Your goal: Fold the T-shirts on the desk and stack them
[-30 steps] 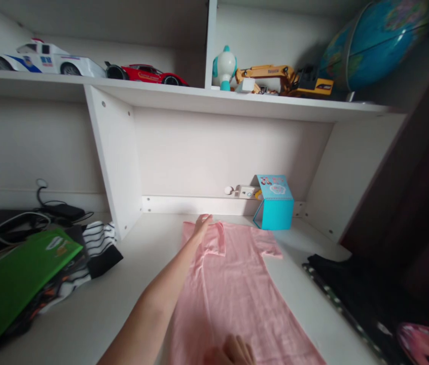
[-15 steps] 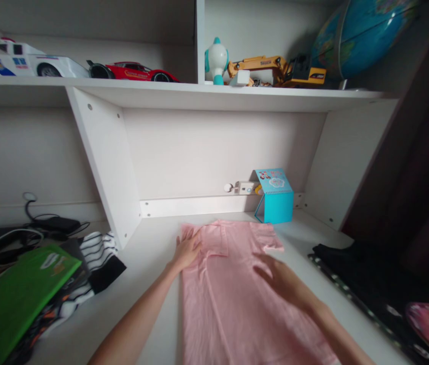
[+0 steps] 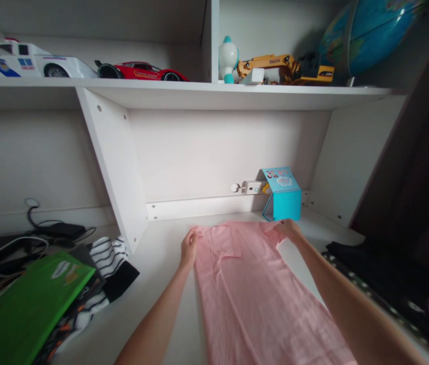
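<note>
A pink short-sleeved shirt [image 3: 263, 284] lies spread on the white desk, its left side folded inward and a sleeve-like flap lying over the upper part. At the upper left corner, my left hand [image 3: 189, 247] is closed on the shirt's edge, fingers curled round the cloth. My right hand [image 3: 289, 229] pinches the short sleeve at the upper right. The fingertips of both hands are partly hidden. Just behind my right hand stands a blue desk calendar [image 3: 286, 204].
Left lie a green folder [image 3: 35, 299], striped clothing [image 3: 110, 258] and a black adapter [image 3: 66, 230] with cables. Dark clothing [image 3: 389, 284] lies right. A socket [image 3: 253, 187] is at the back. Overhead, a shelf [image 3: 237, 90] holds toy vehicles and a globe [image 3: 370, 38].
My right hand has moved up and away from the shirt's middle to its right sleeve, closing there. My left hand has gone from lying flat to gripping the edge. The view has shifted slightly.
</note>
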The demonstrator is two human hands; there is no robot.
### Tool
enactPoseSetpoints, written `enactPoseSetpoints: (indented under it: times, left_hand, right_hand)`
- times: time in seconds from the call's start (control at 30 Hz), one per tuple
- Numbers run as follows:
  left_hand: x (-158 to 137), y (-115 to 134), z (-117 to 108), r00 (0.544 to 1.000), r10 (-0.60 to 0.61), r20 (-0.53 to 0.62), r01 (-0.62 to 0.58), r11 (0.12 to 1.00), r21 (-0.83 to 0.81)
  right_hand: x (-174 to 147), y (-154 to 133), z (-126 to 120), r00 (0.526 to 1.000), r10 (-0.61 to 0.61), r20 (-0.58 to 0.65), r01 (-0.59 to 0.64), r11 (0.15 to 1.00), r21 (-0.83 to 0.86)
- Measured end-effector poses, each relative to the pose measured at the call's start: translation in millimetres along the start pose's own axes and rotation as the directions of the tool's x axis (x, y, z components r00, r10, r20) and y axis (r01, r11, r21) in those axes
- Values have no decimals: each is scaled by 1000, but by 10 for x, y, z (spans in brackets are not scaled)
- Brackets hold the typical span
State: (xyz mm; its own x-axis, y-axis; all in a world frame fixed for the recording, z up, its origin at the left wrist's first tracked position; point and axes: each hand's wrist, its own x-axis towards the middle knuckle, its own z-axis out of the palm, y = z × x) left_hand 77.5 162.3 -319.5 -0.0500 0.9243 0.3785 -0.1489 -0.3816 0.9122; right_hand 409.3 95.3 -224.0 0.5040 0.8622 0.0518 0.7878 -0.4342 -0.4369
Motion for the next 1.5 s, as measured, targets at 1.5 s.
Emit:
enactPoseSetpoints:
  times: [1.5]
  left_hand:
    - [-117,410,741,860,-370,352,-237,322,917]
  right_hand:
    - [-2319,678,642,409,-912,-15,885,401,-235]
